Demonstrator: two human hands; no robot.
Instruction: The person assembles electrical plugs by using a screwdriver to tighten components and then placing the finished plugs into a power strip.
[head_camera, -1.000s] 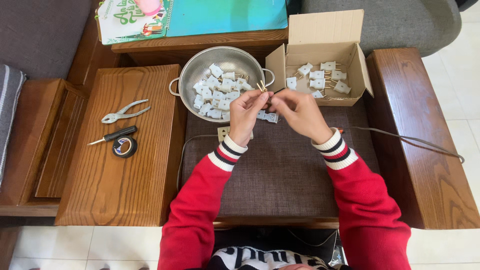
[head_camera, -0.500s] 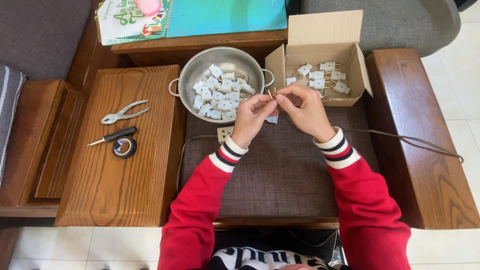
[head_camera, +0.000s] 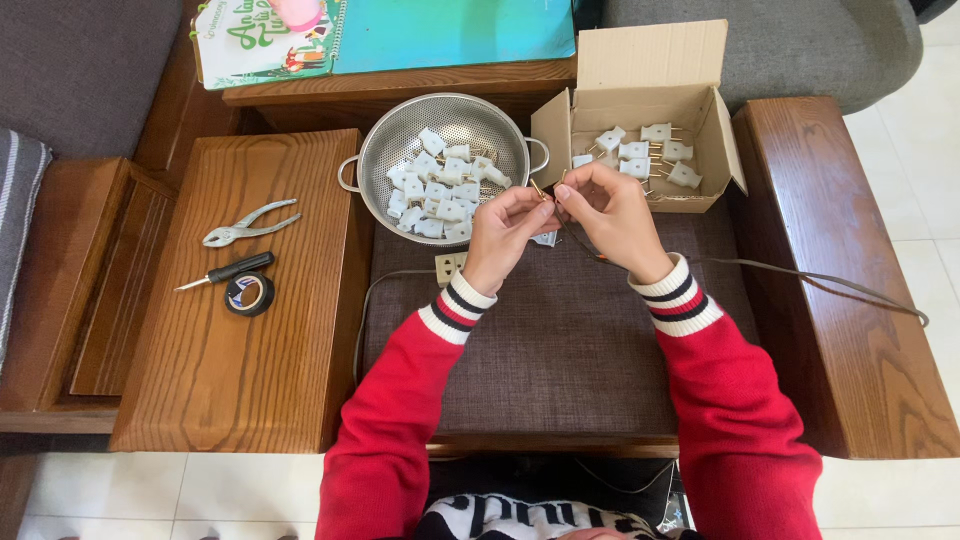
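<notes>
Head view: left hand (head_camera: 503, 235) and right hand (head_camera: 612, 215) meet over brown cushion (head_camera: 560, 350), fingertips pinched together on thin brass prong (head_camera: 540, 190) at end of grey cable (head_camera: 800, 280). Just beyond: metal colander (head_camera: 400, 140) with white plug parts, cardboard box (head_camera: 650, 60) right. Pliers (head_camera: 248, 224), screwdriver (head_camera: 225, 271), tape roll (head_camera: 248, 294) far left.

Thin brass prong (head_camera: 538, 188), perhaps, pinched upright
</notes>
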